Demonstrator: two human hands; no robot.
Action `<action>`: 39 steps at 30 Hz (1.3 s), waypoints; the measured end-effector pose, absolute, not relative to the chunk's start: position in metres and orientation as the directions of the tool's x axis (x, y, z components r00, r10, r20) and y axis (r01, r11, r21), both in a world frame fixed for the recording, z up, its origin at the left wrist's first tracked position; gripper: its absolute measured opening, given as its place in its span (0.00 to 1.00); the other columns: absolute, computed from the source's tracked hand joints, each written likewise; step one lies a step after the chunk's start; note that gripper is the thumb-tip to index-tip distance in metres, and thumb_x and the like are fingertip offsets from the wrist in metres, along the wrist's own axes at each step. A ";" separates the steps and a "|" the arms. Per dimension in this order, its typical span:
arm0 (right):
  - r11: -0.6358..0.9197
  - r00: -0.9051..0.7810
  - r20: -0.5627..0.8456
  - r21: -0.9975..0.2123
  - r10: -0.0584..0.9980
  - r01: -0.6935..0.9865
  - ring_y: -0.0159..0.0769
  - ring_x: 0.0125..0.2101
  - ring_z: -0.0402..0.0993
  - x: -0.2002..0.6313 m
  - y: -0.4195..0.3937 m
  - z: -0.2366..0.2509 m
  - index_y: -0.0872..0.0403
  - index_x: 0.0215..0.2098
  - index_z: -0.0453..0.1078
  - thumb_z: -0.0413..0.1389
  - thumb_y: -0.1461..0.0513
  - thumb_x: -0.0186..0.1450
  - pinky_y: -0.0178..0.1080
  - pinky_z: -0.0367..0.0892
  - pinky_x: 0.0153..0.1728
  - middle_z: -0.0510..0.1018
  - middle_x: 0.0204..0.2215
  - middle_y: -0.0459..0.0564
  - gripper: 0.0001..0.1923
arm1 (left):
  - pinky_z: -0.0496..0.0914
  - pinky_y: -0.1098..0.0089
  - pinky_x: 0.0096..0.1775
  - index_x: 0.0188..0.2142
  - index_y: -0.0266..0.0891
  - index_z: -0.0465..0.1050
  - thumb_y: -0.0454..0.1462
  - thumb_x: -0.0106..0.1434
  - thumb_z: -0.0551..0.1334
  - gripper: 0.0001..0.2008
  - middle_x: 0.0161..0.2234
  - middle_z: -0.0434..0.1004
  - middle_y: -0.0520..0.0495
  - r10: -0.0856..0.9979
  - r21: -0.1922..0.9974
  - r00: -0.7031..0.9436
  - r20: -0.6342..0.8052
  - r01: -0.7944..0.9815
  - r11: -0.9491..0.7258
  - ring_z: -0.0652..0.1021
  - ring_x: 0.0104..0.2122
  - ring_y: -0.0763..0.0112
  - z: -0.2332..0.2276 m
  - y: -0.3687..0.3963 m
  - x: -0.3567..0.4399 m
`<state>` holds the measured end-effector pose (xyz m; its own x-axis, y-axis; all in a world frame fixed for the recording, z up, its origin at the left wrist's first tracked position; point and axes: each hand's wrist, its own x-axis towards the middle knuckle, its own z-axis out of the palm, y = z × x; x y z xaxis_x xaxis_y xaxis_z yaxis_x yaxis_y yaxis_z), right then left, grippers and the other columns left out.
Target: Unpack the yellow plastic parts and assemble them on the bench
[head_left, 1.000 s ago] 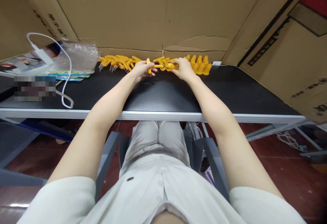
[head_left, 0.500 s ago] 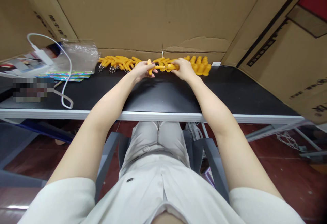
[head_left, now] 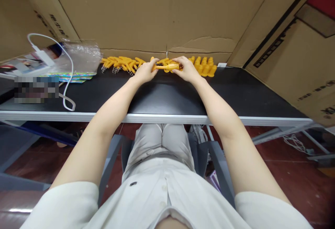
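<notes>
My left hand point(head_left: 147, 71) is closed around the T-shaped end of a yellow plastic corkscrew handle point(head_left: 159, 67), whose ribbed shaft points right. That shaft meets a yellow bottle-shaped sleeve point(head_left: 172, 66), and no metal spiral shows between them. My right hand point(head_left: 186, 69) holds the sleeve's far end between thumb and fingers. Both hands are raised slightly above the black table. Behind and left of them lies a row of yellow T-handles point(head_left: 123, 62) with metal spirals point(head_left: 116, 70). Several bottle-shaped yellow sleeves point(head_left: 205, 68) stand upright beside my right hand.
Cardboard walls point(head_left: 136, 13) enclose the back and right of the black table point(head_left: 235, 93). At left are clear plastic bags point(head_left: 81, 54), colourful packets point(head_left: 78, 77) and a white cable point(head_left: 68, 93). A small white piece point(head_left: 222, 65) lies past the sleeves.
The handle and sleeve have come together; the metal spiral glimpsed between them earlier is now out of sight. My right fingers have shifted to the sleeve's right end, exposing more of it.
</notes>
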<state>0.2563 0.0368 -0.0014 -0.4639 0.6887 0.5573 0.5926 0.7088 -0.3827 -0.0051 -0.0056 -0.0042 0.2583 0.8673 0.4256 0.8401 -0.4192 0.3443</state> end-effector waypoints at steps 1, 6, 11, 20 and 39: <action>0.699 -0.446 0.553 -0.428 0.704 0.573 0.60 0.65 0.77 0.256 0.038 -0.001 0.50 0.64 0.78 0.73 0.53 0.66 0.65 0.71 0.70 0.78 0.64 0.62 0.30 | 0.71 0.45 0.67 0.75 0.36 0.67 0.37 0.73 0.60 0.32 0.58 0.84 0.31 0.879 0.323 0.240 0.412 0.864 -0.387 0.81 0.62 0.40 -0.003 -0.007 -0.005; 0.606 -0.375 0.480 -0.684 0.793 0.406 0.52 0.57 0.84 0.255 0.032 0.006 0.51 0.56 0.77 0.77 0.56 0.61 0.58 0.79 0.64 0.81 0.60 0.57 0.27 | 0.75 0.48 0.61 0.72 0.37 0.70 0.39 0.73 0.60 0.29 0.52 0.84 0.33 0.913 0.316 0.160 0.375 0.904 -0.288 0.83 0.54 0.42 0.003 -0.015 -0.005; 0.479 -0.306 0.390 -0.820 0.868 0.313 0.44 0.42 0.88 0.255 0.018 0.014 0.53 0.43 0.77 0.78 0.48 0.63 0.48 0.84 0.55 0.85 0.39 0.53 0.23 | 0.74 0.50 0.61 0.68 0.40 0.73 0.36 0.67 0.62 0.30 0.47 0.83 0.37 0.909 0.346 0.146 0.389 0.892 -0.291 0.81 0.51 0.45 0.005 -0.014 -0.007; 0.321 -0.279 0.251 -0.915 0.927 0.243 0.35 0.28 0.84 0.248 0.009 0.013 0.54 0.41 0.78 0.72 0.40 0.67 0.39 0.84 0.38 0.84 0.32 0.51 0.27 | 0.73 0.50 0.61 0.61 0.40 0.78 0.33 0.63 0.63 0.26 0.43 0.82 0.39 0.912 0.421 0.118 0.392 0.859 -0.292 0.81 0.50 0.45 0.007 -0.016 -0.005; 0.200 -0.244 0.131 -0.938 0.961 0.282 0.37 0.20 0.78 0.250 0.010 0.013 0.54 0.44 0.80 0.59 0.24 0.65 0.37 0.77 0.25 0.79 0.21 0.49 0.43 | 0.74 0.52 0.58 0.59 0.40 0.78 0.34 0.65 0.62 0.23 0.42 0.83 0.40 0.913 0.430 0.110 0.392 0.856 -0.287 0.82 0.49 0.46 0.012 -0.024 0.007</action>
